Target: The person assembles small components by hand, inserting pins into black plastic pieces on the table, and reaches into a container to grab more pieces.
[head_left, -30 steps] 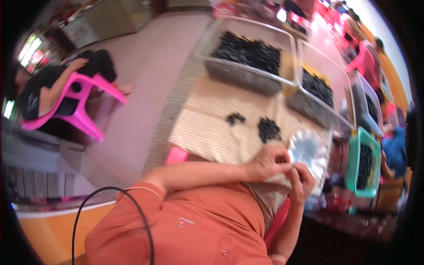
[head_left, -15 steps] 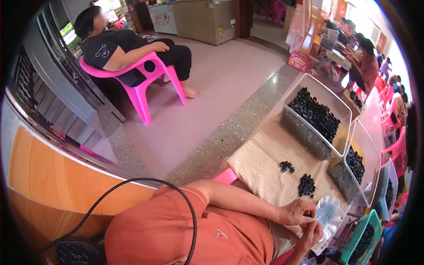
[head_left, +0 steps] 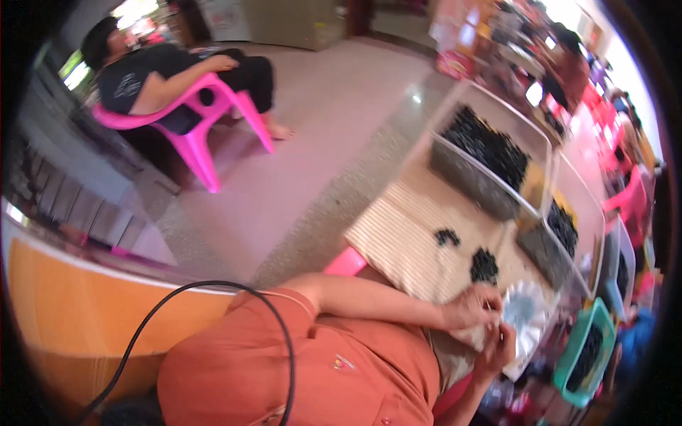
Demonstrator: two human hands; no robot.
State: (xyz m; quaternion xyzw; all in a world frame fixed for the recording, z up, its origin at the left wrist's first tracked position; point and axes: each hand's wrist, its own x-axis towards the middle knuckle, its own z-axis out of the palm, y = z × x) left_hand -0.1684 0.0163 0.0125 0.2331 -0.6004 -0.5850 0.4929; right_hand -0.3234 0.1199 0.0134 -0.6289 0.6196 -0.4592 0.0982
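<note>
My left hand (head_left: 472, 308) and my right hand (head_left: 496, 349) are close together at the near right corner of a ribbed beige mat (head_left: 398, 238). Both have their fingers pinched, and whatever is between them is too small and blurred to make out. Just right of the fingertips sits a white fluted dish (head_left: 538, 331) with small pale-blue, clear-looking bits (head_left: 521, 310) inside. Beyond my left hand, a pile of small black ring-like pieces (head_left: 485, 267) lies on the mat. A smaller group of black pieces (head_left: 447, 236) is farther off to its left.
A clear bin (head_left: 472, 177) of black pieces stands at the mat's far edge, with another bin (head_left: 550, 252) to its right. A green basket (head_left: 565, 369) is at lower right. Someone sits in a pink chair (head_left: 195, 145) at far left; other people work at upper right.
The whole view has shifted, so the scene sits farther left and slightly higher, with blur. My two hands stay together beside the dish, the fingertips looking slightly farther apart.
</note>
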